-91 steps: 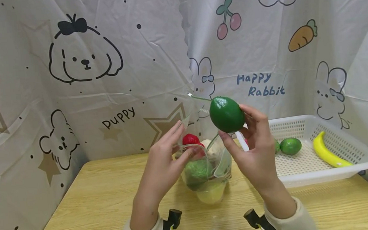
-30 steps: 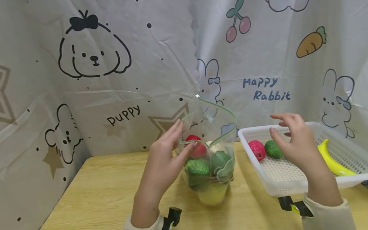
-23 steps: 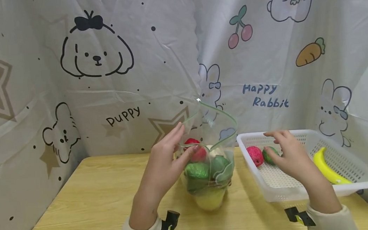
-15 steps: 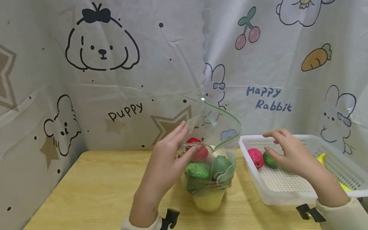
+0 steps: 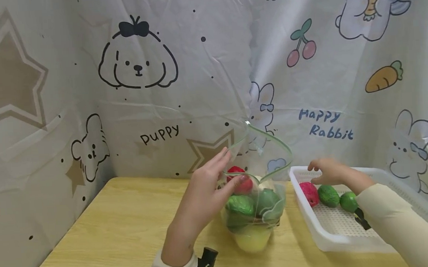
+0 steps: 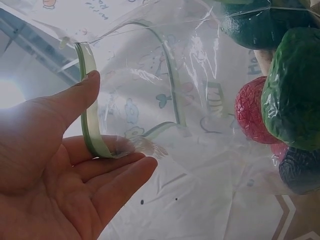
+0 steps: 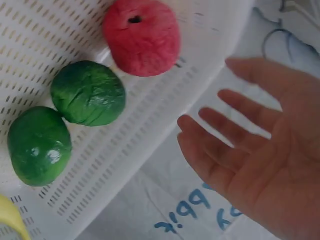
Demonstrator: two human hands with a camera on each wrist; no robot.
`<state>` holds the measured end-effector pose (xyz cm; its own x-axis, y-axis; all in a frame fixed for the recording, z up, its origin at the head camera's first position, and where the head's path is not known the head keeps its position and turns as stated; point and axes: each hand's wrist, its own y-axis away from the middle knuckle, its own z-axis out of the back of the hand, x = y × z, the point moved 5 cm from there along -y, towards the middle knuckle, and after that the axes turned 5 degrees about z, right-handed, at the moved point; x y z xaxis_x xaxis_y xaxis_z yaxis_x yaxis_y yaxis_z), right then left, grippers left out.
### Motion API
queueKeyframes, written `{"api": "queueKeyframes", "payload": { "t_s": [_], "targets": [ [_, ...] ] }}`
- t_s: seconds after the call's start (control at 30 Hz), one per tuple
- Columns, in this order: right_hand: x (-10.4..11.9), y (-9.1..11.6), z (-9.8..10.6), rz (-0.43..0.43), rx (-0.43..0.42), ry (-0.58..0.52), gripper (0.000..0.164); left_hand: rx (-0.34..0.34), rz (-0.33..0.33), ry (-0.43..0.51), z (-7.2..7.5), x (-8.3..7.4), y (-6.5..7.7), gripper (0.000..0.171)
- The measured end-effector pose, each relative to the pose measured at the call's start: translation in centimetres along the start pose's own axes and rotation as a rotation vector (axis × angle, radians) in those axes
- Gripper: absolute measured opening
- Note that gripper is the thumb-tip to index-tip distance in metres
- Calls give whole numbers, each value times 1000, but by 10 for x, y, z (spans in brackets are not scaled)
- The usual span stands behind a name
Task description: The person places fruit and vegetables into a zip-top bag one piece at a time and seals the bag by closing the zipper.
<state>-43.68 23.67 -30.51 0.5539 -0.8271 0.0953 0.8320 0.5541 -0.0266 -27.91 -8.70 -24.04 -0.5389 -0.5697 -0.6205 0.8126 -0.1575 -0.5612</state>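
Observation:
My left hand (image 5: 203, 195) holds the upright clear zip bag (image 5: 290, 153) at its mouth. In the left wrist view the thumb lies over the green zip strip (image 6: 89, 117), with the fingers around its other side. Through the film show a red round fruit (image 5: 244, 184), a green lumpy one (image 5: 239, 205), a dark green smooth one (image 5: 267, 201) and something yellow (image 5: 252, 239) at the bottom. Over the back left of the white basket hovers my right hand (image 5: 330, 172), empty, fingers loosely bent. Below it lies a pinkish-red round fruit (image 5: 309, 193), beside a green fruit (image 5: 328, 196).
The white basket (image 5: 327, 241) stands right of the bag on the wooden table (image 5: 131, 224). Another green fruit (image 5: 348, 201) lies in it, and a yellow banana (image 7: 11, 217) shows at the right wrist view's edge. A printed curtain (image 5: 183, 111) hangs behind.
Three seconds ago my right hand held the dark green fruit above the bag; that fruit is now inside. The right hand has moved right to the basket. My left hand keeps its hold.

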Motion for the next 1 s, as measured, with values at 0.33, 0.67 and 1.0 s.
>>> {"api": "queueKeyframes", "payload": {
  "t_s": [0.33,0.67,1.0],
  "targets": [
    [-14,-5,-47,-42,196,-102,51,5,3,-1,-3,-1,2,55],
    [-7,-5,-59,-110,249,-167,54,2,1,-6,0,-2,2,54],
    [-8,1,-38,-82,173,-170,62,8,-14,10,-2,-2,1,58]
  ]
}}
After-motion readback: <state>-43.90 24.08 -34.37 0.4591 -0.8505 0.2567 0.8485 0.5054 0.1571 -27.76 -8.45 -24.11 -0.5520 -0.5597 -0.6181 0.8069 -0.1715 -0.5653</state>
